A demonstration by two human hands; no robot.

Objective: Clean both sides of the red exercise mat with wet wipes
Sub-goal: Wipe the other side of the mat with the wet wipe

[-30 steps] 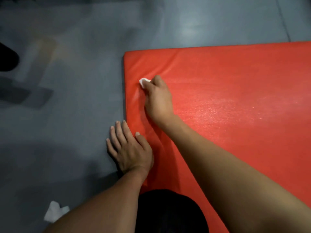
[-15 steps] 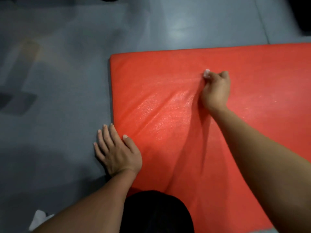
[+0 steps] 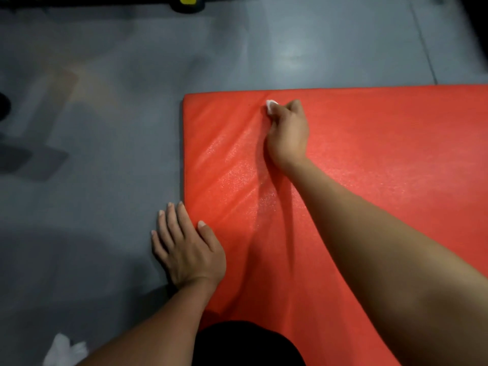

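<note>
Since half a second ago: right hand (image 3: 287,130) has travelled back left across the red mat (image 3: 369,159) and now sits close to its far edge, nearer the far-left corner. Left hand (image 3: 184,247) has stayed planted at the mat's left edge.

Right hand: fingers curled round a white wet wipe (image 3: 271,104), pressing it to the mat surface. Only a small tip of the wipe shows past the knuckles; the rest is hidden under the hand.

Left hand: flat, fingers straight and slightly spread. Thumb lies on the mat, fingers on the grey floor (image 3: 105,154) just beside the mat's left edge.

Mat lies flat on the floor; right side and near side cut off by the frame. Surface creased, with a wet-looking sheen between the hands.

Crumpled white wipe (image 3: 64,350) on the floor at bottom left, partly cut off. Dark rounded shape (image 3: 245,344) at bottom centre covers the mat's near edge; cannot identify it. Dark object with a yellow spot (image 3: 188,1) at the top edge, blurred and cropped. No legible writing.
</note>
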